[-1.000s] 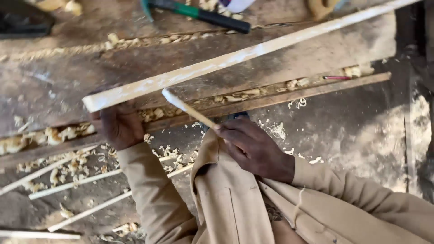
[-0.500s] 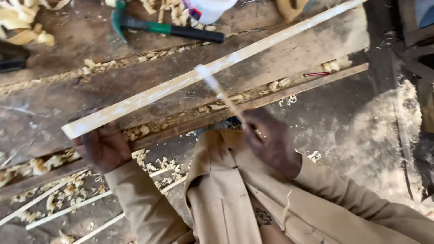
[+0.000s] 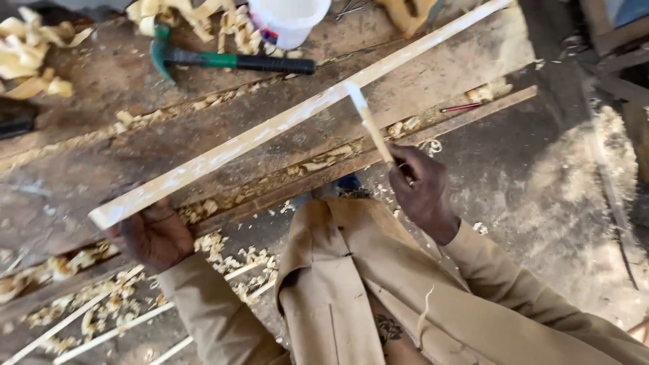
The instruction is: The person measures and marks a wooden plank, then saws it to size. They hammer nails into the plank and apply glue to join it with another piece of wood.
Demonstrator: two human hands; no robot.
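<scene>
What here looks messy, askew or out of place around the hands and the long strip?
Wood shavings litter the workbench and the floor. The long pale wooden strip lies diagonally, its near end at the left hand. The right hand holds a thin stick whose whitish tip touches the strip. A green-handled hammer lies among the shavings. Nothing looks broken.
</scene>
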